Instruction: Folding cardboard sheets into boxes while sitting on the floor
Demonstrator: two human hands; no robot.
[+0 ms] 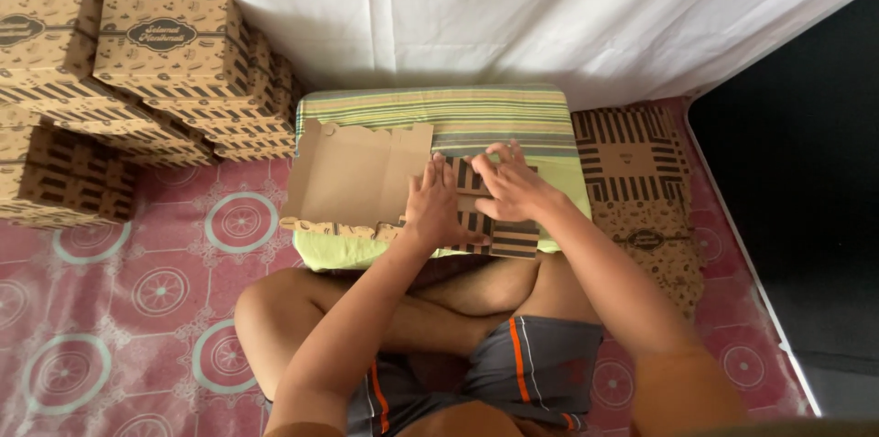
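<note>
Head view, seated person with crossed legs. A half-folded cardboard box [366, 182], its plain brown inner panel open and empty, lay on a striped green pillow [439, 112] at the centre of the frame. The left hand [435, 208] pressed flat, fingers spread, on the box's striped printed flap; the right hand [513, 185] lay just beside it at 3 o'clock, fingers bent over the same flap. Neither grip was clenched: both rested open-palmed on the cardboard, so the box sat under the hands rather than grasped between fingers. At 10 o'clock stood stacks of closed assembled boxes [165, 52]; their contents could not be seen. At 3 o'clock a pile of flat unfolded blanks [636, 171] lay touching the pillow's edge. A white sheet [549, 6] bounded the scene at 12 o'clock. The patterned pink floor mat [137, 309] offered open room at 8 o'clock; its right edge met dark floor at 4 o'clock.
</note>
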